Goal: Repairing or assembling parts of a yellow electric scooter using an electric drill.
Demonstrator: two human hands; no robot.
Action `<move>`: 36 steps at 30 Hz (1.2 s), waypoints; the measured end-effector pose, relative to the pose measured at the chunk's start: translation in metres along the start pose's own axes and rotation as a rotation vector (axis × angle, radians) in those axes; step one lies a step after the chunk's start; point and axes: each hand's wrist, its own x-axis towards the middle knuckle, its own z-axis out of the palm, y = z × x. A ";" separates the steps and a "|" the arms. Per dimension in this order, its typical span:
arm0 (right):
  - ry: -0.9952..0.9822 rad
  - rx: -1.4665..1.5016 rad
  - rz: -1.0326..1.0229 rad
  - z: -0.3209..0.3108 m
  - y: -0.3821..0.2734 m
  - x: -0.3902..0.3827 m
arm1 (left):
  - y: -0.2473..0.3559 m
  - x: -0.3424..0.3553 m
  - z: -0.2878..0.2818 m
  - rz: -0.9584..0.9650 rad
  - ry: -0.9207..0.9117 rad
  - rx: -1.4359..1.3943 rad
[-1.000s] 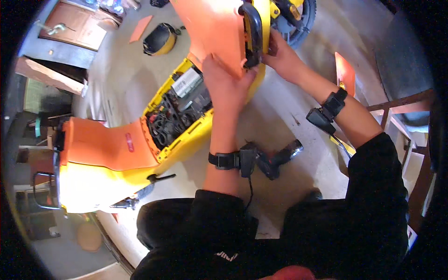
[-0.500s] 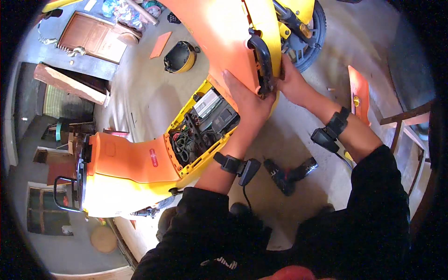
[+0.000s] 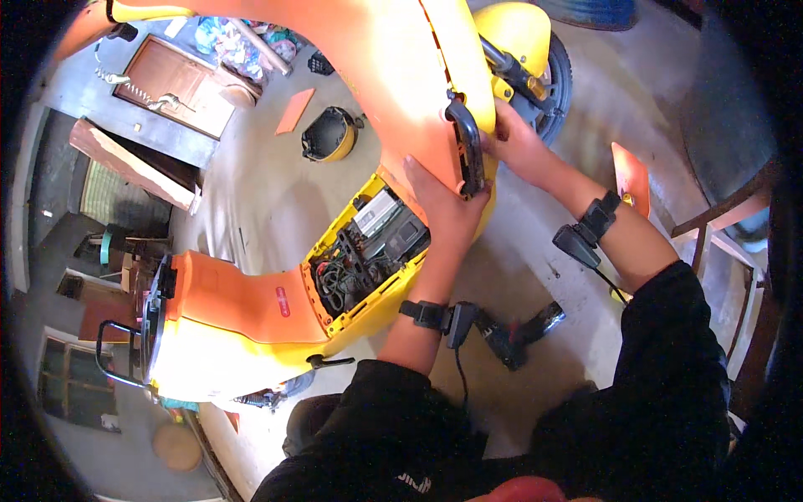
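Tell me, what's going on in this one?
A person has both bare hands on a yellow-and-orange scooter. The left hand is against the orange front panel, by a black curved bar; the right hand is at the yellow edge beyond it, fingertips partly hidden. Between panel and seat, a compartment stands open, showing wiring. A power drill lies on the floor.

This looks like a garage-type workshop: a scooter with exposed wiring, a power drill near, a loose orange panel right.
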 end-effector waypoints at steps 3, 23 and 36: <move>0.118 0.147 -0.132 0.008 -0.022 0.025 | 0.002 0.009 -0.007 0.078 0.034 0.072; 0.337 -0.008 -0.049 0.016 -0.050 0.048 | 0.027 0.025 -0.015 0.185 -0.070 0.154; 0.289 -0.721 -0.017 0.044 -0.080 0.018 | 0.030 0.039 -0.021 0.303 -0.049 0.302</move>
